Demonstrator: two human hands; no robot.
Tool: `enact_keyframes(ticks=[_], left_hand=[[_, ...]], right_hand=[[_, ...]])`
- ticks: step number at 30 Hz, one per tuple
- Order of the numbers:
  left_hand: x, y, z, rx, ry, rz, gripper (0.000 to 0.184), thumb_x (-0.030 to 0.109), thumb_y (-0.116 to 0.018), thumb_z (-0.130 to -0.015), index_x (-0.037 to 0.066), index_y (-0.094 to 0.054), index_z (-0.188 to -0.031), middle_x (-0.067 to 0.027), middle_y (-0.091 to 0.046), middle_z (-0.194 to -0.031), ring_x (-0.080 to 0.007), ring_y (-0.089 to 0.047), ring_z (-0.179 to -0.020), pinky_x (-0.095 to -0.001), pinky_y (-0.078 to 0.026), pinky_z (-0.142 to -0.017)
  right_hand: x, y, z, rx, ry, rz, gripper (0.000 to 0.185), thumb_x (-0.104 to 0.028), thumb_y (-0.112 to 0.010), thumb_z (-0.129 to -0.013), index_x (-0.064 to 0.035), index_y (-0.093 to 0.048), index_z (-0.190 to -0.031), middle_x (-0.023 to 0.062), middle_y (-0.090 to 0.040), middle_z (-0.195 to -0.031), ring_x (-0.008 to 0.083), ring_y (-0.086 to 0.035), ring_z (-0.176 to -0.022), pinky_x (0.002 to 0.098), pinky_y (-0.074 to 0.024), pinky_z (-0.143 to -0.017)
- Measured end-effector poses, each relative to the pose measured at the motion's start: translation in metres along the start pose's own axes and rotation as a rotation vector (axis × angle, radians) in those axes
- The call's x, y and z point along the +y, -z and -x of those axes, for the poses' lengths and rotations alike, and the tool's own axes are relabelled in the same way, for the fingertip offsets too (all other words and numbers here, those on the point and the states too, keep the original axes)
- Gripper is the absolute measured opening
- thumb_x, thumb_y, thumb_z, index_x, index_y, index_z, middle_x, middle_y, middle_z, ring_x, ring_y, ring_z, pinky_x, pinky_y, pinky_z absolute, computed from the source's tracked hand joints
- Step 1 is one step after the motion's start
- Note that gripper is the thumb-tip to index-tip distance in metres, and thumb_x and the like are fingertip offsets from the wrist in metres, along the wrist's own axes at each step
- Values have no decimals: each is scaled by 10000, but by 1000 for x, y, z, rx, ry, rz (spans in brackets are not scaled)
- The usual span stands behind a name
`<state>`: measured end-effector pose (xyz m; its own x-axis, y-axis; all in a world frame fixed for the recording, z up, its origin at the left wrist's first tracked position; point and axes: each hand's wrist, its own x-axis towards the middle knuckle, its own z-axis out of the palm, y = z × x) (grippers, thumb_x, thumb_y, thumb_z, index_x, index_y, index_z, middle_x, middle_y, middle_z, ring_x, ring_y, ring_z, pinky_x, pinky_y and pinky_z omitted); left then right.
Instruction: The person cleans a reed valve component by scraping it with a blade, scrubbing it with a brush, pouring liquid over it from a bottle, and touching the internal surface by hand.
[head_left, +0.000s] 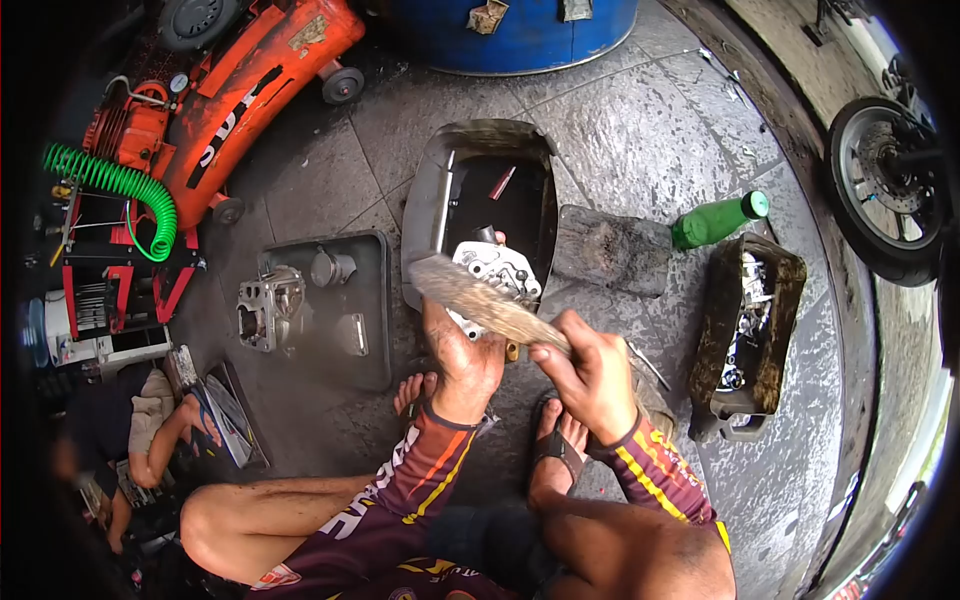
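Note:
My left hand (463, 368) is closed around a silver metal engine part (495, 268), a casting with several holes, held over the near end of an open basin. A long flat brown bar (490, 305), blurred and rough-looking, is gripped at its near end by my right hand (592, 375). The bar slants across the engine part and hides some of it; whether they touch I cannot tell. Beneath them, the cut-open grey basin (425, 185) has dark liquid or a dark bottom, with a small red-and-white strip (502, 183) in it.
Left lies a grey tray (376, 310) with an engine cylinder (270, 308) and piston (332, 267). Right are a dark cloth (612, 250), green bottle (718, 220) and cut container (705, 370) of metal parts. An orange compressor (250, 90), blue drum (510, 45) and another person (150, 430) are around.

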<state>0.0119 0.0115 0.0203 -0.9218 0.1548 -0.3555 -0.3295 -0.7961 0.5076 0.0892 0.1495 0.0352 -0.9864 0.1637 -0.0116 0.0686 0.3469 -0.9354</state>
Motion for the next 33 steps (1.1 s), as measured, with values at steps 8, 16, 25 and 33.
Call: enact_keyframes(ticks=[8,16,25,33], left_hand=[[23,-6,-9,102,-157,-19,399,314,-461,-977,31,-577,-1232,-188,-619,-1239,-278,-631,-1083,-427,-544,-921],[29,-4,-13,-15,-207,-54,487,361,-384,-993,2,-547,-1278,-134,-596,-1300,-242,-609,-1124,-398,-524,-942],[32,-12,-12,-34,-194,-99,496,391,-381,-983,29,-559,-1271,-113,-603,-1277,-230,-636,-1044,-396,-546,-887],[9,-17,-3,67,-148,-171,519,377,-356,-985,12,-521,-1316,-106,-604,-1264,-226,-625,-1052,-379,-526,-906]], right_hand=[[2,22,-18,116,-21,-16,268,-256,-682,-900,-27,-568,-822,148,-561,-578,295,-615,-493,372,-448,-485],[11,-13,1,63,-98,-45,196,-228,-678,-899,-37,-637,-890,166,-580,-650,362,-636,-600,368,-463,-535],[5,-24,13,22,-86,-90,221,-251,-665,-919,-40,-610,-884,169,-610,-652,375,-663,-636,382,-471,-536],[-22,-12,-17,-15,-106,-146,220,-240,-639,-937,-29,-602,-884,145,-612,-621,352,-654,-596,374,-470,-525]])
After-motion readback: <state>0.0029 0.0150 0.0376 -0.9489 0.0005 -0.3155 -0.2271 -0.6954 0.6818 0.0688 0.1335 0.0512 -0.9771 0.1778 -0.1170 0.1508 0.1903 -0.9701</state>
